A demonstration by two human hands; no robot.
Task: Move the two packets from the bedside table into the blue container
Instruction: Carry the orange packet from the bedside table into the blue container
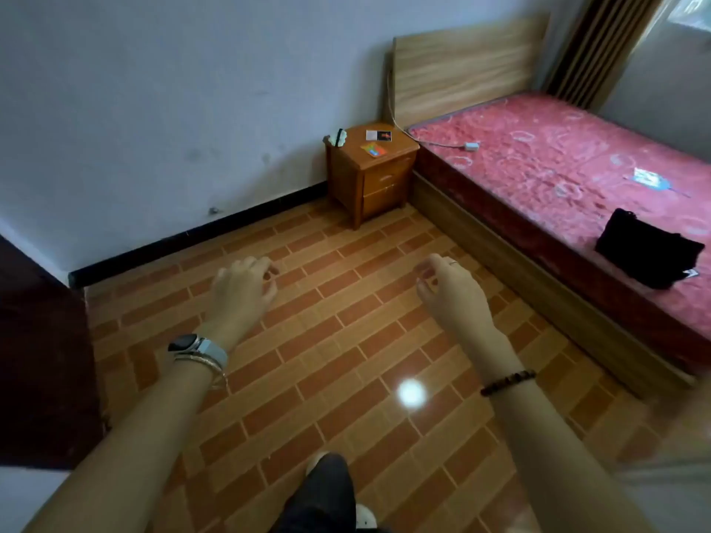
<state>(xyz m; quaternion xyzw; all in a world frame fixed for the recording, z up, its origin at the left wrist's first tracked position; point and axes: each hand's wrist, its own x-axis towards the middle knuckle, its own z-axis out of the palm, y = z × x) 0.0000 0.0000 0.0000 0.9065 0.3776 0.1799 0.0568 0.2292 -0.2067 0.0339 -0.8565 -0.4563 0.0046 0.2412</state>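
Note:
A small wooden bedside table (388, 186) stands in the far corner beside the bed. Two flat packets lie on its top: a white and black one (378, 135) near the back and an orange one (374, 150) nearer the front. My left hand (242, 284) and my right hand (448, 286) hover over the tiled floor, well short of the table, both empty with fingers loosely curled and apart. No blue container is in view.
A small white object with a black part (337, 138) sits at the table's left edge. The bed (558, 167) with a red cover runs along the right, holding a black bag (648, 250), a charger cable (471, 146) and a light blue item (648, 178). A dark door (38, 359) stands at left.

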